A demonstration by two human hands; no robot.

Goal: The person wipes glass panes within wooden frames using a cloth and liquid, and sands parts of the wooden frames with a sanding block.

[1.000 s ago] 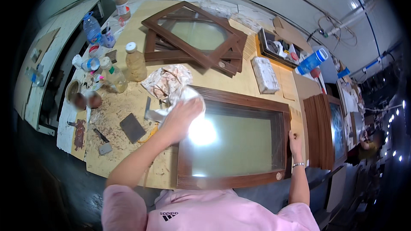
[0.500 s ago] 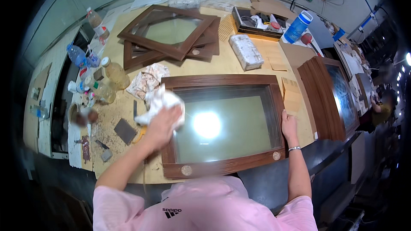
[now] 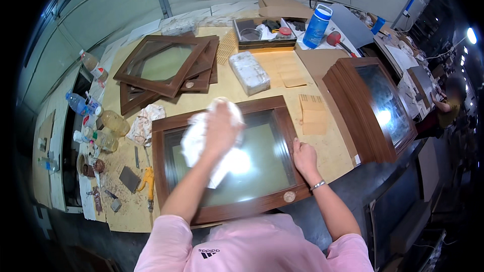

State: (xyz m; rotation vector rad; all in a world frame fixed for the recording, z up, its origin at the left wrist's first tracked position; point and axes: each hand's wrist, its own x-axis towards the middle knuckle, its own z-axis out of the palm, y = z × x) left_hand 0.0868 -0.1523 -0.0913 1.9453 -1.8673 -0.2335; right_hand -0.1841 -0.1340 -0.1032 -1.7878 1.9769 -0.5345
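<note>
A brown wood-framed glass panel [image 3: 290, 143] lies flat on the worktable in front of me. My left hand [image 3: 222, 131], blurred by motion, presses a white cloth [image 3: 194, 138] onto its glass [image 3: 264, 156], close to the far rail. The cloth spreads out to the left of the hand and below it. At the panel's right side, my right hand [image 3: 305, 161] is closed around the frame's edge, with the thumb on top. A round pale spot [image 3: 289, 197] marks the near right corner of the frame. The near left corner is partly hidden by my left forearm.
Several similar frames [image 3: 174, 83] lie stacked at the far left. Bottles [image 3: 115, 122], a crumpled stained cloth [image 3: 146, 123] and a yellow-handled tool [image 3: 147, 184] sit on the left. Beyond the panel are a white wrapped block [image 3: 249, 73] and a tool box [image 3: 264, 43]. More panels [image 3: 353, 106] are piled right.
My left hand and the white cloth have moved from the frame's left side to over the glass. The right hand stays on the right edge. The whole view has shifted and turned.
</note>
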